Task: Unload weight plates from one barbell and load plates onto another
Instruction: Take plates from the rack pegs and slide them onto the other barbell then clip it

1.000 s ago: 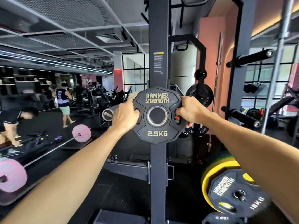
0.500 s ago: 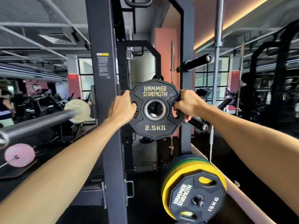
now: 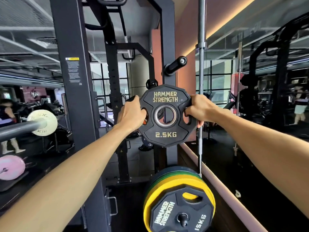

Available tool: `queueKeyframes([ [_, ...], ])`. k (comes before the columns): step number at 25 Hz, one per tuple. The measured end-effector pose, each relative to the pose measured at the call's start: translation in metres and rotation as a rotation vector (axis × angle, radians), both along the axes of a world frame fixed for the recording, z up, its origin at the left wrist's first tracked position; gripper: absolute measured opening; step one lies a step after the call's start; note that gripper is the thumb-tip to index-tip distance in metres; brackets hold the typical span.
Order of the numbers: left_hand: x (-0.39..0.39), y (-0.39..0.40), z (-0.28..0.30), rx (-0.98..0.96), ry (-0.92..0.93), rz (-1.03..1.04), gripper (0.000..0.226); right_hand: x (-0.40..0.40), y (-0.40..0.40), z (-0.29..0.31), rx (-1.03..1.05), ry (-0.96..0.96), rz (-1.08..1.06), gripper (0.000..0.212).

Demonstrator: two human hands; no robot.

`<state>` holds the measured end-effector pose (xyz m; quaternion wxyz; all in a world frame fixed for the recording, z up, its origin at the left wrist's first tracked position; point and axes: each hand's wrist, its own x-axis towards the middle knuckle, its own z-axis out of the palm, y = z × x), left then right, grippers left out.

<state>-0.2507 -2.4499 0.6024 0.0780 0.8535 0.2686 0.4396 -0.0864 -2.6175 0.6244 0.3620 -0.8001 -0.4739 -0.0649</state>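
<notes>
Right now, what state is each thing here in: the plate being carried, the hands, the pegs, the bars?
2.5 kg plate: held upright in the air, on no bar or peg.
Left hand: grips the plate's left handle hole.
Right hand: grips the right handle hole.
Upper storage peg: bare.
15 kg plate: stored on a low peg, in front of yellow and green plates.
Racked barbell: carries one pale plate.
Upright bar: stands vertical, unloaded.

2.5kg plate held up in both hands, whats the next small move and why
Probably raise the 2.5kg plate toward the bare storage peg up and to its right. Left hand and right hand grip its side slots, and its hole sits below that peg.
</notes>
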Motion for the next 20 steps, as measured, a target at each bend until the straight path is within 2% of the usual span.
queueKeyframes([
  [4, 0.036, -0.036, 0.004, -0.005, 0.004, 0.041, 0.044, 0.041, -0.029, 0.006, -0.020, -0.023, 0.037, 0.018],
  [9, 0.068, -0.059, 0.032, 0.053, -0.016, 0.089, 0.018, 0.072, -0.053, 0.033, -0.002, -0.057, 0.070, 0.015],
  [16, 0.098, -0.055, 0.109, 0.128, -0.101, 0.100, 0.020, 0.105, -0.049, 0.106, 0.087, -0.120, 0.057, 0.019],
  [20, 0.117, -0.046, 0.149, 0.180, -0.114, 0.098, 0.012, 0.129, -0.035, 0.143, 0.119, -0.139, 0.046, 0.026],
])
